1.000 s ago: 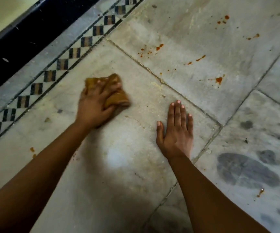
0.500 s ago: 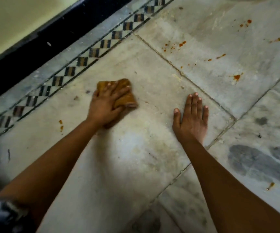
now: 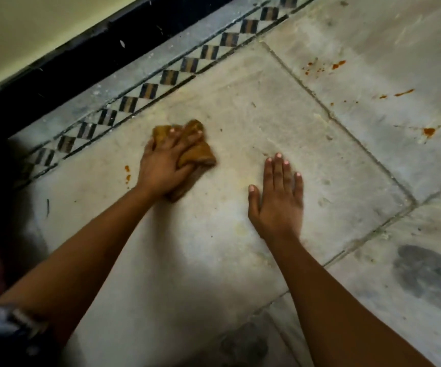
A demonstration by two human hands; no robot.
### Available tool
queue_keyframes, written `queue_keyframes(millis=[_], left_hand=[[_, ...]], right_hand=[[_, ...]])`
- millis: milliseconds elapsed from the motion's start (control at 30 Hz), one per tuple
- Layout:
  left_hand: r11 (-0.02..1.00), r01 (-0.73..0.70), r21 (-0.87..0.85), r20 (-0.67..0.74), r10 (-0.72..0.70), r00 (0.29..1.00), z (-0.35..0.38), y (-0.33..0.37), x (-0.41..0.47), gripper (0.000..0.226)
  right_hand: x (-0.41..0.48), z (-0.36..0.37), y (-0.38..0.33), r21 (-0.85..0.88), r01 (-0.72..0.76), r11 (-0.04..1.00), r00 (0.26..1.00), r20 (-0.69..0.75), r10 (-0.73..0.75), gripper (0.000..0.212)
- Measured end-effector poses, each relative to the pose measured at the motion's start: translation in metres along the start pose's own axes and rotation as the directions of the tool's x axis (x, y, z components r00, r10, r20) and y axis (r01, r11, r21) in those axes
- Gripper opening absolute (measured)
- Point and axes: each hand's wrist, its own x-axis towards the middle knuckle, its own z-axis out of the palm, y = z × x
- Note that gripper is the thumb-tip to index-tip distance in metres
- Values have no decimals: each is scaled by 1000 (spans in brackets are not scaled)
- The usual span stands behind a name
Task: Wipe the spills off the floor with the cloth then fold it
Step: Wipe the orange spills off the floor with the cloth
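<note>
your left hand (image 3: 165, 165): fingers curled over the bunched mustard cloth (image 3: 198, 152), pressing it to the marble floor (image 3: 240, 115). your right hand (image 3: 277, 200): flat, fingers straight, holding nothing. orange spills (image 3: 127, 174) just left of the cloth.

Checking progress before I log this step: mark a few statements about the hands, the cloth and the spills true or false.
The left hand grips the crumpled mustard-brown cloth. True.
The right hand lies flat on the pale stone floor tile. True.
The right hand touches the cloth. False: they are apart.
No orange spills remain. False: orange splatters mark the neighbouring tile, and orange spots sit beside the left hand.
</note>
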Motion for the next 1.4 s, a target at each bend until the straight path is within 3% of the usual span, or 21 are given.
queue_keyframes(millis=[133,200,300,400,467,567,667,767,833,933,1000,1067,1167,1267,1400], left_hand=[[955,297,9,-89,-295,951,-10,-41,72,68],[932,358,-49,-86,-361,929,-12,-31,104,63],[963,264,-50,-38,-266,963,-1,22,93,67],[998,-47,-39,39,48,998,12,66,7,67],[986,-162,-27,75,164,984,15,59,-50,68],[992,-124,20,50,122,991,8,6,-70,68],[993,75,92,-16,-74,997,-5,-37,-28,70],[975,220,32,-62,-217,974,-8,-23,17,70],[982,189,4,-56,-189,980,-2,9,13,75],[997,-82,-13,-25,82,996,11,45,-53,71],[978,-202,-54,30,203,979,8,33,-94,66],[986,-144,-89,37,148,988,0,-2,-109,66],[986,98,-133,-39,-104,994,-17,-53,-91,65],[950,266,-163,21,-267,964,-22,-48,-67,61],[994,23,-111,-12,-24,1000,3,-4,-98,69]], right_hand=[[-1,-1,-1,2,1,1000,1000,-7,-1,67],[-1,-1,0,9,5,1000,1000,-16,-5,66],[-1,-2,-1,13,10,1000,1000,-16,-10,66],[-1,-4,-1,20,5,1000,1000,-28,-4,66],[0,-4,-1,23,9,1000,1000,-24,-8,67],[0,-2,0,31,15,999,999,-48,-13,66],[-2,1,1,25,22,999,998,-56,-21,65],[-2,1,1,28,30,999,997,-65,-29,64],[-1,1,2,25,33,999,998,-61,-31,65],[-2,0,0,41,36,999,998,-62,-33,65],[-7,-6,-1,70,23,997,999,-36,-20,65],[-16,-10,-3,64,9,998,1000,26,-11,62],[-35,-15,-22,24,99,995,993,68,-101,67],[-55,-10,-45,51,182,982,978,89,-186,72],[-71,5,-69,68,265,962,963,41,-268,76]])
